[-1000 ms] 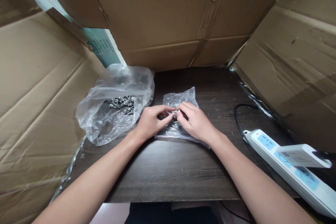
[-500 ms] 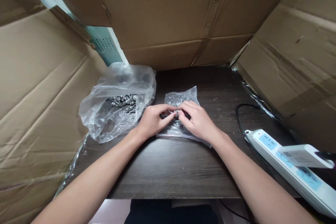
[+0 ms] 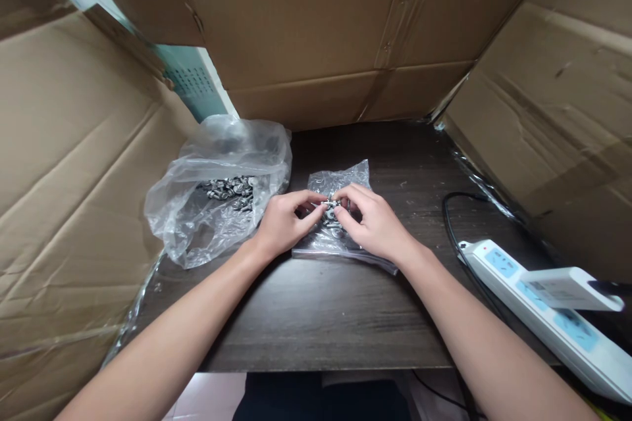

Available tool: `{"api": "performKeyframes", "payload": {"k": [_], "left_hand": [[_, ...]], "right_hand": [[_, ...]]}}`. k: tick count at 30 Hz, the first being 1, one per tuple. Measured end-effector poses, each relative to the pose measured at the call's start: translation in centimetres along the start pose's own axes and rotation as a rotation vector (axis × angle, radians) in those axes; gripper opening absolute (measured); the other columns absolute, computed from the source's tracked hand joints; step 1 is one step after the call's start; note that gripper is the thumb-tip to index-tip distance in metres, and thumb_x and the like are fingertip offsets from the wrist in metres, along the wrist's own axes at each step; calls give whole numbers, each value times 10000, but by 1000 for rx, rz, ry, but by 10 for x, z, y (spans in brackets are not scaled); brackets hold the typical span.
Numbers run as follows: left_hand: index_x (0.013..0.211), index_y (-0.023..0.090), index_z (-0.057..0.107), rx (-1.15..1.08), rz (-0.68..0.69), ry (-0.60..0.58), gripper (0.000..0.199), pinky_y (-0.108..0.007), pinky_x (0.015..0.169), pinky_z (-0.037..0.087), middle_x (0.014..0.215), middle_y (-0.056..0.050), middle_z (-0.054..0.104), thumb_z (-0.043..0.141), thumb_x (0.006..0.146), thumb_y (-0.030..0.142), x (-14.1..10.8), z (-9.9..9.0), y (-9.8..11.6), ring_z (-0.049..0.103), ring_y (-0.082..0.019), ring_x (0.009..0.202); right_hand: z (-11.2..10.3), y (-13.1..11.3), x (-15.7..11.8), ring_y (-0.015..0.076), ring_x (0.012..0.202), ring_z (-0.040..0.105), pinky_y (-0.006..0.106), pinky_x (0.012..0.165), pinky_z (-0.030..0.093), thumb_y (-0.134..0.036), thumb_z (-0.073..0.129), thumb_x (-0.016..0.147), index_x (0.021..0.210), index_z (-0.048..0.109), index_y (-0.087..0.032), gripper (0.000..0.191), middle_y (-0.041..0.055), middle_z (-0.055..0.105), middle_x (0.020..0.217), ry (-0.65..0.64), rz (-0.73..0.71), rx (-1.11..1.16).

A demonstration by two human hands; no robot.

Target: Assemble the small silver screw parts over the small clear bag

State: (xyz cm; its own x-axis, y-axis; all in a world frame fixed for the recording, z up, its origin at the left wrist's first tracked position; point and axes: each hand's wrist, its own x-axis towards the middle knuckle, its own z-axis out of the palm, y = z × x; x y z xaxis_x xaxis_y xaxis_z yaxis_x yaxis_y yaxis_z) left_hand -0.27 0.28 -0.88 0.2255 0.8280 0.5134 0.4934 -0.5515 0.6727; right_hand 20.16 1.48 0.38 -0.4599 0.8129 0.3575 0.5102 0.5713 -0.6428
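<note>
Head view, small metal piece [image 3: 330,203]: between your two hands' fingertips, above the small clear bag [image 3: 340,179].
Your left hand [image 3: 291,222]: thumb and forefinger nearly closed, pinching the piece's left end.
Your right hand [image 3: 366,218]: fingertips narrow at its right end; you can't tell how firmly.
Large plastic bag [image 3: 232,145]: left of your hands, metal parts [image 3: 231,189] inside.
</note>
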Motion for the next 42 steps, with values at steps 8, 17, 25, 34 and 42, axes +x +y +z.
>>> {"api": "performKeyframes", "payload": {"k": [8, 17, 25, 34, 42], "left_hand": [[1009, 151, 763, 6, 14, -6, 129, -201, 650, 566, 865, -31, 783, 699, 909, 203, 0, -1, 1, 710, -112, 682], [1022, 161, 762, 5, -15, -8, 142, -224, 670, 585, 869, -32, 785, 700, 911, 225, -1, 0, 1, 723, -130, 701], [1023, 163, 769, 18, -24, 3, 145, -224, 686, 588, 887, -32, 789, 707, 909, 228, -1, -2, 1, 723, -127, 705], [981, 166, 778, 10, 18, 8, 114, -212, 671, 571, 870, -28, 787, 726, 888, 204, 0, 0, 1, 713, -119, 696], [988, 155, 776, -1, 21, 6, 120, -185, 659, 569, 874, -21, 789, 724, 882, 179, 0, 1, 0, 716, -106, 700]], "right_hand": [[-1, -1, 1, 188, 857, 576, 338, 780, 437, -246, 495, 990, 953, 621, -193, 141, 48, 621, 914, -16, 4, 0], [1, 1, 0, 201, 847, 576, 345, 763, 441, -173, 502, 922, 982, 628, -203, 143, 54, 627, 939, -21, 13, -40], [-2, 0, -2, 189, 839, 574, 341, 771, 437, -96, 466, 862, 1042, 649, -217, 284, 25, 608, 910, 27, 33, 37], [-3, 4, -1, 189, 850, 587, 347, 794, 442, -98, 438, 886, 1023, 668, -212, 291, 27, 609, 908, 27, 63, 57], [-2, 1, -1, 168, 817, 576, 320, 764, 448, -69, 441, 863, 980, 670, -190, 284, 26, 600, 887, 61, -12, 87]]}}
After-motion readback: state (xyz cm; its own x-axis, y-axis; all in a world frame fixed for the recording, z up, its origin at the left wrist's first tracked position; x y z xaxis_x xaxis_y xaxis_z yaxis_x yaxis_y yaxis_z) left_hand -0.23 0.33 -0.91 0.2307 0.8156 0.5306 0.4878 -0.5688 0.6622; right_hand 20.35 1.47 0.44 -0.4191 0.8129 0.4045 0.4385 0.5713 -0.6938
